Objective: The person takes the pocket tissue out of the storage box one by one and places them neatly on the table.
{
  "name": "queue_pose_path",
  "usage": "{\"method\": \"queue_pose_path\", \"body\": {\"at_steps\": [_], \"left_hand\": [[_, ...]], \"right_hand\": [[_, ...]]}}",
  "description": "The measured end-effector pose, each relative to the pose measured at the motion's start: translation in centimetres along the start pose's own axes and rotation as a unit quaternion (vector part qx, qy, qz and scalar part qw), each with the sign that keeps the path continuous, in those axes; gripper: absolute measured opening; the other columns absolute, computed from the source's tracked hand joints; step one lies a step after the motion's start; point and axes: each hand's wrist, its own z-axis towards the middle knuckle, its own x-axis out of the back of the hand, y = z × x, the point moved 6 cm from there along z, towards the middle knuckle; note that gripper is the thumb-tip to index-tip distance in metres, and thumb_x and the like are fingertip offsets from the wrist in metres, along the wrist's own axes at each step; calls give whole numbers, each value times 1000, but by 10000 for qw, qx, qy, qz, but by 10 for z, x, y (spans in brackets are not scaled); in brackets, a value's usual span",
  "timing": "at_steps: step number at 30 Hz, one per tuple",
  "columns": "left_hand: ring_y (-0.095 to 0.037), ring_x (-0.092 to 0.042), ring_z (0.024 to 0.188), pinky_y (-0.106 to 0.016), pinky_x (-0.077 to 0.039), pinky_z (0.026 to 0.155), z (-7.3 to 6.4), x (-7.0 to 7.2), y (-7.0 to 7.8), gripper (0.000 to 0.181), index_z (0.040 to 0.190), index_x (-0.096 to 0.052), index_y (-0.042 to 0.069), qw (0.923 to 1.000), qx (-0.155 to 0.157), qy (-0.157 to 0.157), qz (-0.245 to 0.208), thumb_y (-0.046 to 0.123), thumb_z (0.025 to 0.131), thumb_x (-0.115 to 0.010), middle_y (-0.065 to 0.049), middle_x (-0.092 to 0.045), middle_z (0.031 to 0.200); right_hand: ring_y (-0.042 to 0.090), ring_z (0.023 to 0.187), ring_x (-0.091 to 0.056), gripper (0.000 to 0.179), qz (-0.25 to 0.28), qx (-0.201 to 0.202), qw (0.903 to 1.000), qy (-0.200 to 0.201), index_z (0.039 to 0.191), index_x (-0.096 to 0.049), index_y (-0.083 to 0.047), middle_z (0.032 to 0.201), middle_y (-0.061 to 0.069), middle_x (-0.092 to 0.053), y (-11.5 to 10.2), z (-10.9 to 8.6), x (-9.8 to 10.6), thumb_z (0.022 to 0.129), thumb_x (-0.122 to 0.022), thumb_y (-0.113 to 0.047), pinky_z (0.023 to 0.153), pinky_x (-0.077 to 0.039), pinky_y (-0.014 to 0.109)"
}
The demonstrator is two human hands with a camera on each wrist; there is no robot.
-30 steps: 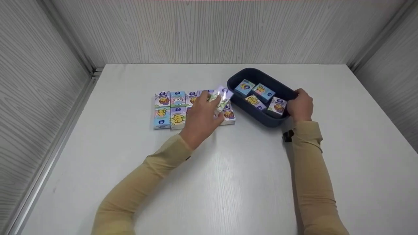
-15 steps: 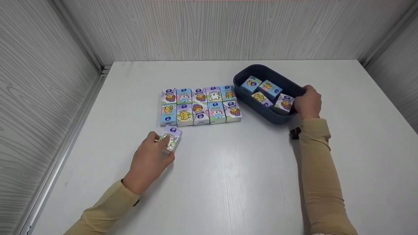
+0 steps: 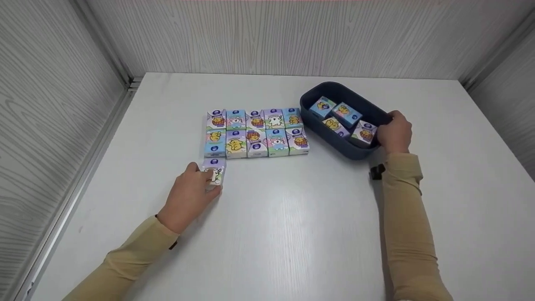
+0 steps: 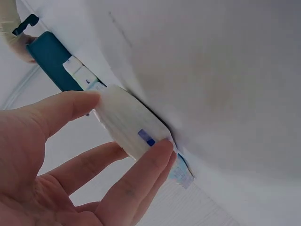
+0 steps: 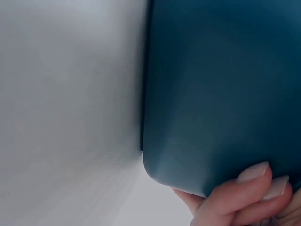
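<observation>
My left hand (image 3: pixel 189 194) pinches a small purple-and-white tissue pack (image 3: pixel 215 172) with a white cartoon animal on it, between thumb and fingers. The pack lies at the front left corner of a two-row block of similar packs (image 3: pixel 236 144), right at the near edge of the leftmost column. In the left wrist view the thumb and fingertips grip the ends of the pack (image 4: pixel 131 120). My right hand (image 3: pixel 394 133) holds the right end of a dark blue rectangular bin (image 3: pixel 334 144), its fingers against the outer wall in the right wrist view (image 5: pixel 211 117).
Several more packs (image 3: pixel 347 113) lie loosely inside the bin, which stands at an angle beside the block's right end. A white table (image 3: pixel 292 234) spreads beneath everything. Wood-grain panels (image 3: pixel 292 37) enclose it at the back and both sides.
My left hand has carried the pack from near the bin to the left and toward me, then set it against the block's front left. My right hand stays on the bin.
</observation>
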Motion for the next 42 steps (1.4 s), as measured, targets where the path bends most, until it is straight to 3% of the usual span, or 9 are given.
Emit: {"method": "queue_pose_path", "body": {"at_steps": [7,13,17,21,25,30,36,39,42], "left_hand": [[-26,-55,84,-37,-54,76,8,0,2,50,125,-62,-1,10000,-48,39,45,28,86,-73,-17,-52,101],[-27,-58,79,-41,-55,74,12,1,13,53,121,-64,-1,9962,-398,228,743,34,84,-74,-21,-55,101],[-31,-58,89,-46,-54,76,16,8,30,60,124,-61,-1,9906,-680,577,1042,42,83,-72,-22,-54,110],[-33,-55,102,-46,-53,80,23,12,59,60,126,-59,1,9819,-1344,957,933,43,85,-70,-21,-51,120],[-32,-52,112,-44,-47,92,33,8,98,52,124,-61,3,9643,-2242,1126,847,41,88,-67,-18,-50,126],[-28,-43,127,-41,-34,106,48,-4,151,45,127,-61,9,9513,-2909,734,704,40,93,-59,-13,-47,137],[-21,-41,127,-32,-29,109,70,-23,207,46,129,-58,9,9400,-3360,282,517,39,94,-57,-10,-46,137],[-19,-41,126,-30,-30,108,86,-35,226,48,131,-56,9,9393,-3392,135,506,39,94,-57,-9,-44,137],[-19,-41,127,-30,-30,108,103,-50,240,50,134,-53,9,9439,-3266,-72,477,40,95,-55,-9,-41,141]], "right_hand": [[40,118,-48,49,45,-40,10000,-37,135,-47,1,131,25,-51,-1,1,-1,87,-46,-2,98,-38,51],[40,119,-47,51,11,-88,10000,-29,137,-46,0,132,25,-51,2,4,4,86,-45,-1,99,-37,51],[40,120,-46,52,-8,-100,9999,-21,138,-45,0,133,25,-50,4,5,6,86,-44,-1,100,-36,51],[39,120,-46,52,15,-73,10000,-8,139,-44,1,134,25,-49,4,6,8,87,-44,-1,100,-36,50],[39,118,-48,49,-40,-12,10000,64,136,-47,1,131,25,-52,4,7,9,87,-43,-2,98,-38,51],[39,117,-49,48,-67,-33,10000,56,134,-48,1,129,25,-53,4,8,7,86,-44,-2,97,-39,51],[39,116,-50,48,5,23,9999,99,133,-50,1,128,24,-54,1,6,3,85,-44,0,97,-39,50],[38,114,-51,48,40,39,9999,97,132,-50,1,127,24,-55,0,4,1,84,-44,-1,96,-40,49],[38,115,-51,48,56,13,9999,82,132,-50,1,127,24,-54,0,3,0,85,-45,-1,96,-40,49]]}}
